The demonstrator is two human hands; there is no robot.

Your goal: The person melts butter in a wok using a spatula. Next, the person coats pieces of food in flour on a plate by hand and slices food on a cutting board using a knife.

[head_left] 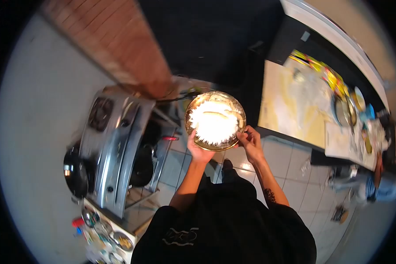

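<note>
A round, shiny metal plate [239, 109] with a raised rim is held out in front of my body. A glaring white mass with a jagged outline [214, 127] fills its middle, too bright for me to make out what it is. My left hand [200, 148] supports the near left edge from below, its fingers partly hidden under the plate. On the near right, my right hand [252, 145] pinches the rim between thumb and fingers.
A metal gas stove [114, 145] stands left, with a black wok [77, 172] beside it. Dishes with food sit on a low table [126, 255] at lower left. The right counter [275, 110] bears yellow packets, bowls and a white board [336, 138]. Another person [385, 185] is at far right.
</note>
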